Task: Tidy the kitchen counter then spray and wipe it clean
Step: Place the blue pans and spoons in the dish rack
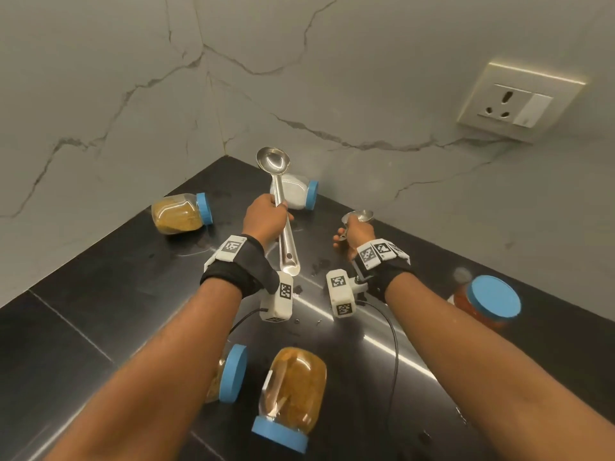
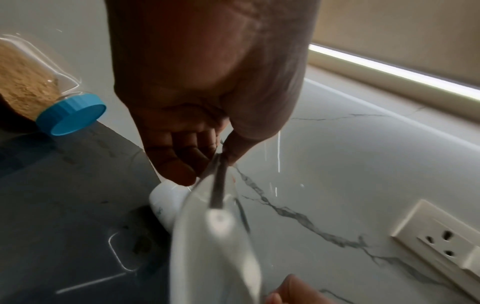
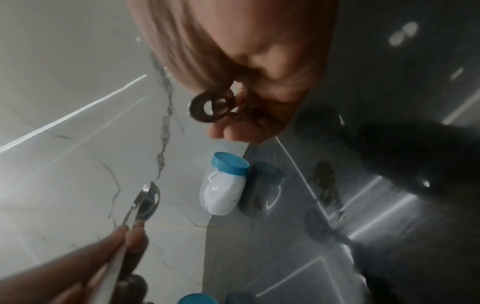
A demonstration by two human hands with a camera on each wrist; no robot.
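Note:
My left hand (image 1: 266,217) grips the handle of a large steel ladle (image 1: 273,159), bowl raised toward the wall corner. In the left wrist view the ladle handle (image 2: 215,236) runs blurred out of the curled fingers (image 2: 176,164). My right hand (image 1: 354,232) holds a small steel spoon (image 1: 361,215) just above the black counter (image 1: 100,294). In the right wrist view the spoon (image 3: 211,107) shows only as a dark rounded shape under the curled fingers. The ladle bowl (image 3: 149,202) also appears there at lower left.
Blue-lidded jars lie about: a yellow one (image 1: 181,212) at back left, a white one (image 1: 298,194) behind the ladle, a red one (image 1: 482,302) upright at right, a yellow one (image 1: 293,397) in front, another (image 1: 229,374) half under my left forearm. A wall socket (image 1: 519,101) sits at upper right.

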